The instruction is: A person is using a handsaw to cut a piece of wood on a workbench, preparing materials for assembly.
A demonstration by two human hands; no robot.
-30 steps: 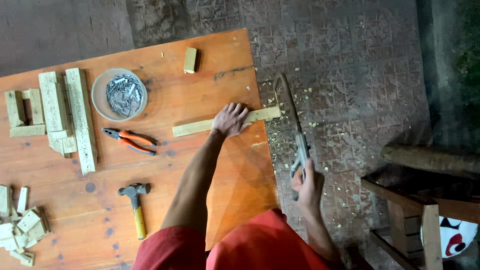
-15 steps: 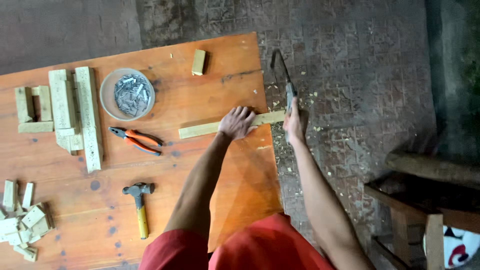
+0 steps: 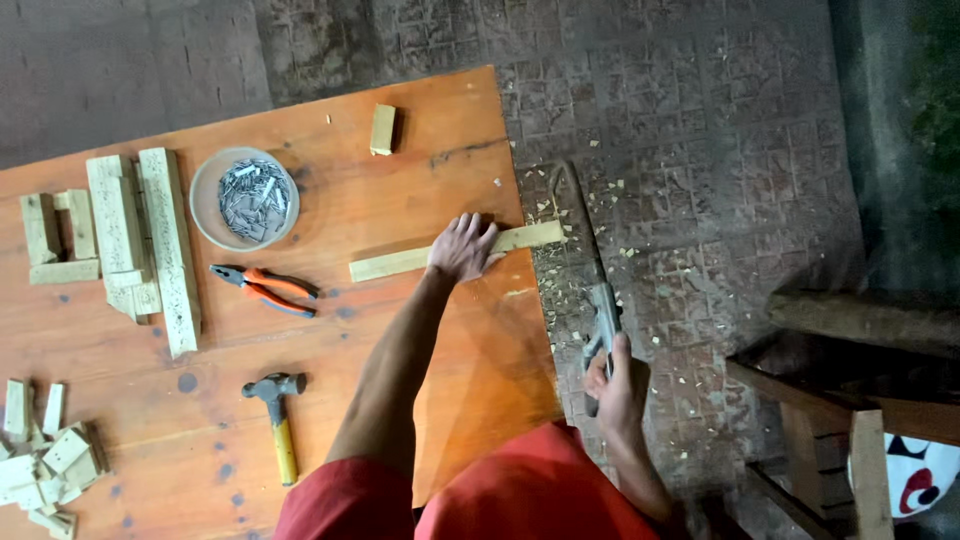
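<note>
The person's left hand [image 3: 462, 248] lies flat and open on top of one long wood strip [image 3: 455, 252], pressing it onto the orange table [image 3: 400, 180]. The strip lies across the right edge of the table, and its right end sticks out past the edge.

The right hand [image 3: 618, 380] is closed around the handle of one hand saw [image 3: 592, 270]. The saw is just off the right side of the table. Its thin blade points far, away from the person, and runs beside the end of the strip. It is hard to tell if the blade touches the wood. Small wood chips lie on the stone floor [image 3: 700, 150] under the saw.

On the table there is one round bowl of nails [image 3: 244, 198] on the far left part. Just near of it lies one pair of pliers [image 3: 262, 288] with orange handles. One hammer [image 3: 276, 415] with a yellow handle lies nearer to the person. One small wood block [image 3: 382, 129] sits alone on the far side of the table.

At the left there is one group of long wood pieces [image 3: 140, 240] lying side by side. In the near left corner is one heap of small wood bits [image 3: 45, 460], too many to count.

At the right of the floor stands one dark wooden frame [image 3: 850, 400].
</note>
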